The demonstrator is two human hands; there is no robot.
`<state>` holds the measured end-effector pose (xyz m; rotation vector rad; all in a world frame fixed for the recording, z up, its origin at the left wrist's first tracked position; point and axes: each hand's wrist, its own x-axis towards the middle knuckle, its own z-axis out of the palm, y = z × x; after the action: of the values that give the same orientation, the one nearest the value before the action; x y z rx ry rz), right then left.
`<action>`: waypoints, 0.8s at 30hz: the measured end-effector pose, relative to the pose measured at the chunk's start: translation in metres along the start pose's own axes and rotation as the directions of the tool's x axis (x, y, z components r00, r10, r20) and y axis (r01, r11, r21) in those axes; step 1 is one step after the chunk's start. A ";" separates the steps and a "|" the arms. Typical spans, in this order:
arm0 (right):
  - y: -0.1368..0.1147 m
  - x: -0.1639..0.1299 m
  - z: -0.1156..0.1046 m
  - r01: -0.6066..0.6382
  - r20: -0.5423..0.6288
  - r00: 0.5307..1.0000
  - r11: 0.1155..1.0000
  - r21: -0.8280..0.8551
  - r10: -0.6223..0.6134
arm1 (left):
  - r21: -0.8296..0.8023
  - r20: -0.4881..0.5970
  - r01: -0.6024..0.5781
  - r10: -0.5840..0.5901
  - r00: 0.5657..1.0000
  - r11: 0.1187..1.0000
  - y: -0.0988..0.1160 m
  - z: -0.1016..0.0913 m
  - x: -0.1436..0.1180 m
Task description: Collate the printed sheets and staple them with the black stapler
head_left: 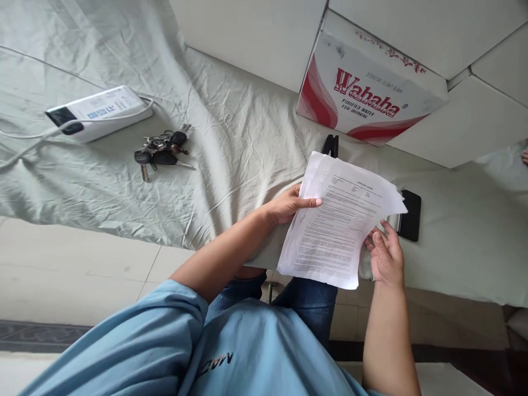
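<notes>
A stack of white printed papers point(334, 225) is held tilted above the front edge of the cloth-covered table. My left hand point(286, 206) grips its left side, thumb on top and the other fingers underneath. Close to the lower right edge of the stack is my right hand point(386, 256), its fingers loosely bent and apart. Whether its fingertips touch the sheets I cannot tell. Just beyond the papers' top edge lies a slim black object point(330, 145), partly covered by them. A black phone point(411, 215) rests on the cloth to the right, beside the papers.
Behind the papers stands a red and white Wahaha water carton point(367, 91) among white boxes point(256, 38). On the left, a bunch of keys point(165, 151) lies near a white power bank point(103, 113) with a white cable point(37, 144). Wrinkled pale green cloth point(231, 137) covers the table.
</notes>
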<state>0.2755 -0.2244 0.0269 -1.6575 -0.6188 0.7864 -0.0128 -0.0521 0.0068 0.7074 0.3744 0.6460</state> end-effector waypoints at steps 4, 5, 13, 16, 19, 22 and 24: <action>0.020 0.014 0.022 0.227 -0.157 0.956 0.963 -0.145 -0.249 | -0.046 -0.036 0.057 -0.058 0.998 0.997 -0.007 -0.008 0.003; 0.024 0.015 0.025 0.263 -0.204 0.930 0.942 -0.207 -0.304 | -0.065 -0.057 0.074 -0.078 0.995 0.995 -0.008 -0.009 0.004; 0.022 0.014 0.028 0.321 -0.343 0.880 0.944 -0.080 -0.328 | -0.239 0.038 0.160 -0.155 0.987 0.958 -0.008 -0.015 0.017; 0.015 0.014 0.028 0.306 -0.372 0.882 0.952 -0.013 -0.289 | -0.251 0.020 0.139 -0.139 0.990 0.958 -0.004 -0.015 0.018; 0.012 0.013 0.027 0.303 -0.393 0.880 0.953 0.031 -0.267 | -0.227 -0.011 0.115 -0.121 0.993 0.967 -0.002 -0.013 0.017; 0.009 0.010 0.029 0.304 -0.355 0.893 0.952 0.024 -0.276 | -0.186 -0.014 0.115 -0.120 0.993 0.976 -0.002 -0.010 0.015; 0.007 0.007 0.032 0.311 -0.297 0.908 0.950 0.010 -0.294 | -0.153 0.013 0.141 -0.141 0.990 0.978 -0.003 -0.009 0.014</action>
<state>0.2553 -0.2006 0.0146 -1.5382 -0.6170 0.3215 -0.0057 -0.0402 -0.0028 0.5290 0.3656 0.5332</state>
